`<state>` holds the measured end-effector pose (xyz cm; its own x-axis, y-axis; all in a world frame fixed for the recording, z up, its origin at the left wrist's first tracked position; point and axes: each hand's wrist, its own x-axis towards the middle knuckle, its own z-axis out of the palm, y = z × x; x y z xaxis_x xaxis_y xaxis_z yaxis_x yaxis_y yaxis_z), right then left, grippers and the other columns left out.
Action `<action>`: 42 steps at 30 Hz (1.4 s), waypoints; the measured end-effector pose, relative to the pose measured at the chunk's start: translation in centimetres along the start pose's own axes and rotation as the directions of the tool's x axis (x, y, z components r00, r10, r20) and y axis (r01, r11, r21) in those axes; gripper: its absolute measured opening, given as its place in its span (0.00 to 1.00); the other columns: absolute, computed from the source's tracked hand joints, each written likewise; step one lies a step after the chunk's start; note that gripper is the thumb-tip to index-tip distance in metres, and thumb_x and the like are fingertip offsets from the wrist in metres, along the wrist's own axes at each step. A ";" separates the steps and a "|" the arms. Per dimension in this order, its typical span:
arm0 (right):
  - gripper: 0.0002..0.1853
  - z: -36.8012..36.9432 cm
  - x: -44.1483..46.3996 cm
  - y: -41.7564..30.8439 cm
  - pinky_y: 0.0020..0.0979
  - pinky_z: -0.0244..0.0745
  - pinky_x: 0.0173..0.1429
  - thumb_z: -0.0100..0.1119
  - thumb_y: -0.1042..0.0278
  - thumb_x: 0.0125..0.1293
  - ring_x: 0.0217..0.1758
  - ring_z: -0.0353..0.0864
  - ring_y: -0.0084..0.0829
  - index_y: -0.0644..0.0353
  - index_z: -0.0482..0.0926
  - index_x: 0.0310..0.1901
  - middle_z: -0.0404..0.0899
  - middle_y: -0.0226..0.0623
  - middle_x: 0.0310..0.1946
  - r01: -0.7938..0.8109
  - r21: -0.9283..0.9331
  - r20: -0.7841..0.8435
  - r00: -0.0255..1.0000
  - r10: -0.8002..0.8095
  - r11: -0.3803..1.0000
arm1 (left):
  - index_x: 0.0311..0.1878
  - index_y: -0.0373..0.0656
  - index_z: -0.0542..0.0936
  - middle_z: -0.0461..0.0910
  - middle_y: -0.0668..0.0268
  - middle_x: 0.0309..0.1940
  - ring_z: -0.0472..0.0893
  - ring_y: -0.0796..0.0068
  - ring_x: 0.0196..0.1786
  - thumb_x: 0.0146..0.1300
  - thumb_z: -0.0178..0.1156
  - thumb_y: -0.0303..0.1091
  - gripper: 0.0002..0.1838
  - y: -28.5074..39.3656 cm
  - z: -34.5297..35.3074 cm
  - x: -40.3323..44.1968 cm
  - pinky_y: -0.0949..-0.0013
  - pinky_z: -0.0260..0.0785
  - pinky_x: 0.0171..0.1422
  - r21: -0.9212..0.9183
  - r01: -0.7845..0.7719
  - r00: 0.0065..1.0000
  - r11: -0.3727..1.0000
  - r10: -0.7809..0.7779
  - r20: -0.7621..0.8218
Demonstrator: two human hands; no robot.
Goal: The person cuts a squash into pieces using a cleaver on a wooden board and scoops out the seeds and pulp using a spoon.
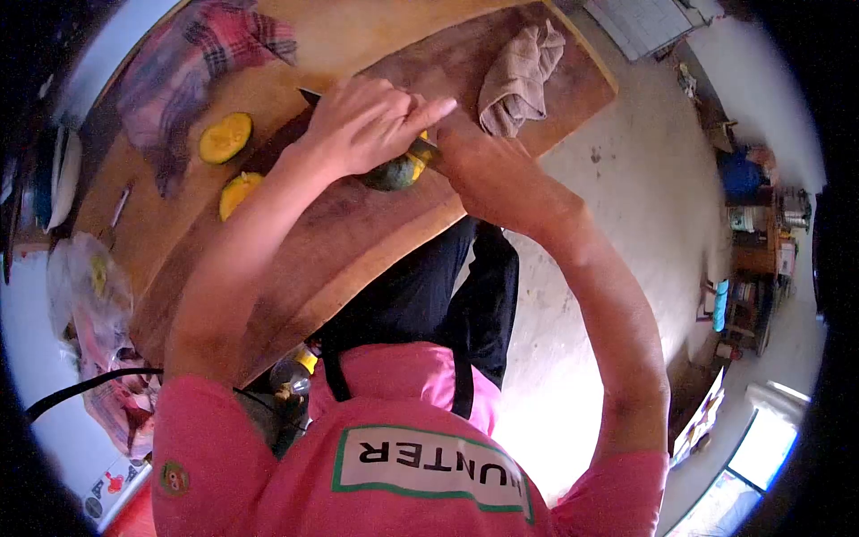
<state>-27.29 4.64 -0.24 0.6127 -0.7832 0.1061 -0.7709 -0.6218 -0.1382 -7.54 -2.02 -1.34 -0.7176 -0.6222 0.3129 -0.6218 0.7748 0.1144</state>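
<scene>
- Well, a green squash (386,175) sits on the brown wooden surface (300,268), close to the edge by the person's lap. Some yellow shows on its right side.
- The left hand (371,121) is over the squash, with its thumb poking out to the right. You cannot tell if its fingers are clamped on anything.
- The right hand (483,166) is just beside the squash, with its fingers bent. What it may be gripping is hidden, so you cannot tell.
- The two hands are very close together.
- A dark, pointy blade tip (308,95) sticks out on the far side of the left hand.
- One yellow squash piece (225,139) lies on the left, with its cut side showing.
- Another yellow piece (238,191) is near it, partly hidden behind the left arm.
- A plaid cloth (174,85) lies all bunched up next to the first piece.
- A brown cloth (522,80) lies crumpled past the right hand.
- A thin, pale stick-like thing (121,206) lies on the left side.
- A see-through plastic bag (85,291) is at the left too, nearer to the person.
</scene>
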 end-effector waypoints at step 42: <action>0.04 3.6 0.1 -1.0 0.44 0.82 0.33 0.56 0.72 0.60 0.34 0.87 0.45 0.61 0.77 0.36 0.84 0.48 0.32 -0.071 0.045 0.093 0.993 0.067 0.996 | 0.38 0.41 0.85 0.82 0.56 0.25 0.82 0.54 0.27 0.63 0.60 0.50 0.19 -0.1 3.1 -1.3 0.54 0.74 0.32 -0.035 0.210 0.963 0.977 -0.213 -0.167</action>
<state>-25.89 5.18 -3.61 0.5734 -0.8192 0.0046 -0.8038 -0.5637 -0.1899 -7.50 -1.59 -4.66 -0.5064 -0.7451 0.4341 -0.7472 0.6304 0.2104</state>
